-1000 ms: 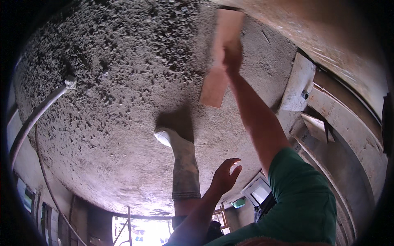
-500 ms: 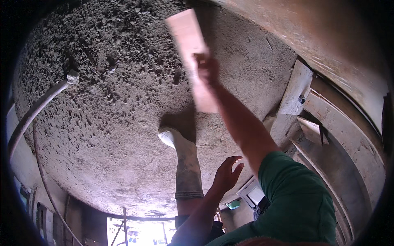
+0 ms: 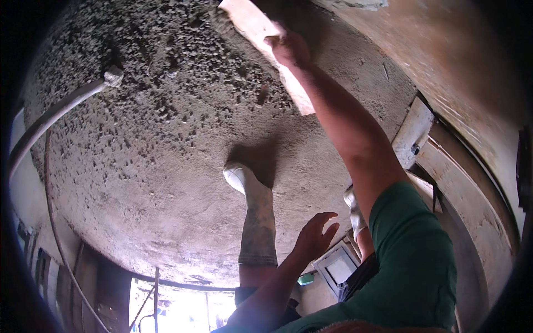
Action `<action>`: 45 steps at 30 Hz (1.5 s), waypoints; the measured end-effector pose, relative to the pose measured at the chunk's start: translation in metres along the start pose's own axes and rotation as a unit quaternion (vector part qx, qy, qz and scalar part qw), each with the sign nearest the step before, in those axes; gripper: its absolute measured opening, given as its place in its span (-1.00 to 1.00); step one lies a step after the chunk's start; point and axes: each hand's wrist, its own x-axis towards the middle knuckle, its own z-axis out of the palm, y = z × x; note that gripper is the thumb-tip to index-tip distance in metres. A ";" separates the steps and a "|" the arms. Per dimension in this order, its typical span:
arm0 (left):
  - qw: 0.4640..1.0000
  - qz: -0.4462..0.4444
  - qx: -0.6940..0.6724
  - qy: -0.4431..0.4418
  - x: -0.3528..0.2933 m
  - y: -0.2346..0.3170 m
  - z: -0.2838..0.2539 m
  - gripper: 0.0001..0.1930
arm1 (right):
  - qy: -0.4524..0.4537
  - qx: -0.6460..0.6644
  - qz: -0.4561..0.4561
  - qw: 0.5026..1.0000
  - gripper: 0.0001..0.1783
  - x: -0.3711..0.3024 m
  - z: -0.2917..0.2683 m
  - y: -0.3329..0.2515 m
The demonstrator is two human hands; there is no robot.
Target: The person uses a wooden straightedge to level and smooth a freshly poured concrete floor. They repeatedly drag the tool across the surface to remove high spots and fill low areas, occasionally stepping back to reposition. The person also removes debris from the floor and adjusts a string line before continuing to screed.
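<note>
From my end on the head view, the step in hand looks like levelling wet concrete (image 3: 183, 144) with a long flat board (image 3: 252, 21); the board is at the top of the picture, slanting between coarse pebbly mix on its left and smoother grey on its right, with a ridge of mix along its left edge; to do this well, I'd want the board's long edge evenly down, pressure light and equal at both ends, strokes overlapping the smooth part so no ridge is left; I'd also mind the boot (image 3: 256, 219) standing on the surface, with its shadow just ahead of it, and the pale pole (image 3: 69, 102) off to the left, well apart from the board.

Right hand (image 3: 290, 49): arm stretched far out, closed round the board near its middle, thumb over the near face, grip looks firm; left hand (image 3: 315, 238): low, fingers half spread and slightly bent, thumb apart, holding nothing, apparently touching nothing.
</note>
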 end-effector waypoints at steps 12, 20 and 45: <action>0.981 0.047 0.129 -0.140 -0.023 0.003 -0.009 -0.50 | 0.154 0.012 0.142 0.978 -0.31 -0.180 -0.045 0.131; 0.980 0.133 0.122 -0.083 -0.035 -0.011 -0.022 -0.44 | 0.236 -0.023 0.134 0.962 -0.26 -0.093 0.036 0.064; 0.980 0.158 0.080 -0.087 -0.050 0.008 -0.068 -0.46 | 0.151 0.130 0.109 0.974 -0.50 -0.140 0.043 0.038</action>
